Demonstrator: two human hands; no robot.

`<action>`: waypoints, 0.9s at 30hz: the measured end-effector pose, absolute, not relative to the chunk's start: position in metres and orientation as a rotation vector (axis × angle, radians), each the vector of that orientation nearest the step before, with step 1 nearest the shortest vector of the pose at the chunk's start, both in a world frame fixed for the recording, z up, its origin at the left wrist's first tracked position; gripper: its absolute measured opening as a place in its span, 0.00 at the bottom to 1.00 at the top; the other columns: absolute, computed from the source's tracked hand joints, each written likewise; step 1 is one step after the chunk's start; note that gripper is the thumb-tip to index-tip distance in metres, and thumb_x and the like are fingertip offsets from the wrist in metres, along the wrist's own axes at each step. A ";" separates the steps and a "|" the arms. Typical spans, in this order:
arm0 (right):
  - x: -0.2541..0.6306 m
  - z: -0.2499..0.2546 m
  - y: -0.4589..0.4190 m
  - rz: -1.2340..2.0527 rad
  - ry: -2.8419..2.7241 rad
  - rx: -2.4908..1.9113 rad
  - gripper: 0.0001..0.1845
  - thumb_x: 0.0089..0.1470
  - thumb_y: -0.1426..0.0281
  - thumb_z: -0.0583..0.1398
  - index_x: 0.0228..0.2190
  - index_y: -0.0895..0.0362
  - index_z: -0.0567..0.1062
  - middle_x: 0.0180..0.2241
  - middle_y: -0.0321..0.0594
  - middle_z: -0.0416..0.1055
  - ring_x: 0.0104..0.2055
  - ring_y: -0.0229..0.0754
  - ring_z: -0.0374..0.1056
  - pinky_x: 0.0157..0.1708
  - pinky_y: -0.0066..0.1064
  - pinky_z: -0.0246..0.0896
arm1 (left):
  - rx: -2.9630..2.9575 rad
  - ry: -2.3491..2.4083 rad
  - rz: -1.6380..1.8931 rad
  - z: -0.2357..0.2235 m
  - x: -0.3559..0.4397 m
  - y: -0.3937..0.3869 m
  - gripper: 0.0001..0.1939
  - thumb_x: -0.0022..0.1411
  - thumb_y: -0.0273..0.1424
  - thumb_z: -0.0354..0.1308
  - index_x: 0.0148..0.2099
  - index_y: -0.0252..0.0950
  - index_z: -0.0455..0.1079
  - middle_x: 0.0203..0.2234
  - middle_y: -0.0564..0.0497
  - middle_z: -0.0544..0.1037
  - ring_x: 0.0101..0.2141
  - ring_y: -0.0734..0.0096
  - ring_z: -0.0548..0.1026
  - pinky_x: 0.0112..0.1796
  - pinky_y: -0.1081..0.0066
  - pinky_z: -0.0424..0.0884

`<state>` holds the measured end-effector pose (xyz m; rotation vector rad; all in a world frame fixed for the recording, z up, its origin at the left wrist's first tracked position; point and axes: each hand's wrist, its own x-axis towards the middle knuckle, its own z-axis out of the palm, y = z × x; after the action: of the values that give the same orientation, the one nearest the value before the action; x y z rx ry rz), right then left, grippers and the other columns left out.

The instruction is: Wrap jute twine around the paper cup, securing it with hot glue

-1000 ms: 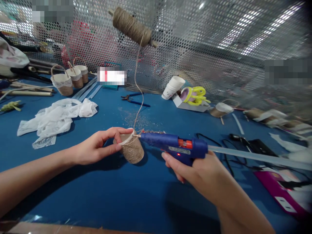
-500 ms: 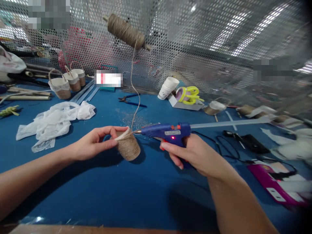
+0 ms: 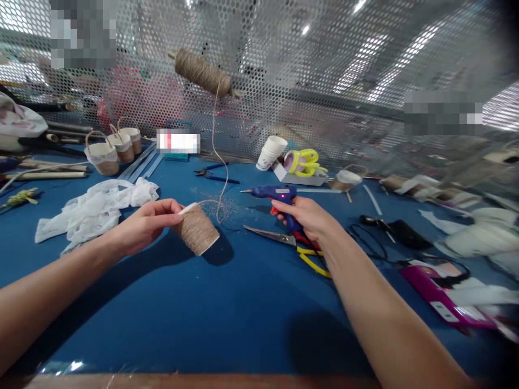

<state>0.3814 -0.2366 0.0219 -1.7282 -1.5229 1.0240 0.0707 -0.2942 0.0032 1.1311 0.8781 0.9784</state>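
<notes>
My left hand (image 3: 152, 224) pinches the white rim of a paper cup (image 3: 198, 229) wrapped in brown twine, holding it tilted above the blue table. From the cup a strand of twine (image 3: 224, 183) runs up to a spool (image 3: 203, 71) on the mesh. My right hand (image 3: 304, 213) grips a blue hot glue gun (image 3: 275, 194), its nozzle pointing left and apart from the cup. A clear glue stick (image 3: 318, 190) sticks out of the gun's back. Below the gun lie scissors (image 3: 279, 236) with yellow and red handles, partly behind my right hand.
White lace (image 3: 97, 208) lies at left, before several finished small baskets (image 3: 103, 159). Blue pliers (image 3: 217, 173), stacked white cups (image 3: 271, 153) and a box with yellow-handled scissors (image 3: 302, 170) stand along the mesh. A purple power strip (image 3: 441, 300) and black cable are at right.
The glue gun has moved away from the cup's rim, back and up the table. My left hand has turned the cup, tilting its base to the right. The scissors have come into view.
</notes>
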 end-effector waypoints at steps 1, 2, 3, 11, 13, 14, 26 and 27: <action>0.380 0.018 -0.231 0.992 -1.543 -1.754 0.12 0.48 0.64 0.60 0.20 0.59 0.69 0.24 0.40 0.70 0.21 0.32 0.61 0.22 0.27 0.58 | 1.148 0.871 0.967 0.004 0.072 -0.295 0.07 0.49 0.29 0.61 0.25 0.33 0.65 0.26 0.53 0.70 0.29 0.74 0.65 0.31 0.73 0.58; 0.380 0.013 -0.226 0.950 -1.567 -1.785 0.14 0.49 0.64 0.59 0.18 0.59 0.69 0.23 0.41 0.70 0.21 0.33 0.61 0.22 0.27 0.57 | 1.163 0.865 0.958 0.004 0.073 -0.297 0.08 0.49 0.29 0.61 0.25 0.33 0.65 0.27 0.52 0.71 0.30 0.74 0.65 0.32 0.73 0.59; 0.379 0.009 -0.221 0.900 -1.590 -1.822 0.15 0.50 0.64 0.58 0.17 0.59 0.68 0.21 0.41 0.69 0.20 0.34 0.60 0.22 0.28 0.56 | 1.176 0.860 0.949 0.005 0.073 -0.298 0.08 0.49 0.29 0.61 0.25 0.33 0.65 0.27 0.52 0.71 0.30 0.73 0.65 0.32 0.73 0.59; 0.353 0.016 -0.230 0.457 -1.723 -1.897 0.11 0.47 0.70 0.60 0.17 0.57 0.68 0.26 0.45 0.68 0.38 0.48 0.64 0.35 0.35 0.54 | 1.296 0.763 0.874 0.003 0.078 -0.303 0.10 0.53 0.32 0.59 0.26 0.33 0.63 0.34 0.48 0.72 0.34 0.71 0.67 0.34 0.71 0.60; 0.339 0.026 -0.251 0.528 -1.801 -1.820 0.13 0.51 0.63 0.57 0.20 0.57 0.70 0.25 0.42 0.68 0.33 0.43 0.64 0.33 0.33 0.55 | 1.328 0.754 0.859 0.004 0.079 -0.304 0.10 0.54 0.32 0.59 0.27 0.33 0.63 0.35 0.48 0.73 0.34 0.71 0.67 0.35 0.71 0.60; 0.331 0.030 -0.262 0.622 -1.854 -1.774 0.19 0.52 0.58 0.55 0.20 0.57 0.72 0.23 0.40 0.68 0.28 0.39 0.63 0.30 0.31 0.55 | 1.347 0.758 0.851 0.005 0.080 -0.305 0.10 0.54 0.32 0.58 0.27 0.32 0.63 0.36 0.48 0.73 0.34 0.71 0.67 0.35 0.71 0.61; 0.282 0.025 -0.301 1.726 -1.027 -1.007 0.13 0.40 0.63 0.66 0.26 0.59 0.74 0.18 0.27 0.54 0.18 0.26 0.44 0.14 0.22 0.36 | 1.574 0.720 0.801 0.006 0.087 -0.314 0.09 0.58 0.32 0.54 0.29 0.32 0.61 0.39 0.45 0.71 0.41 0.66 0.67 0.42 0.67 0.61; 0.282 0.027 -0.300 1.713 -1.006 -1.003 0.12 0.38 0.64 0.66 0.24 0.59 0.73 0.17 0.27 0.55 0.18 0.26 0.46 0.14 0.22 0.36 | 1.580 0.723 0.799 0.006 0.087 -0.314 0.09 0.58 0.32 0.54 0.29 0.32 0.62 0.40 0.45 0.71 0.41 0.65 0.67 0.42 0.67 0.61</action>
<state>0.2821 -0.3004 0.0269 -1.0027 -1.0065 1.7130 0.0872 -0.3142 0.0056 1.5804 0.7228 0.7987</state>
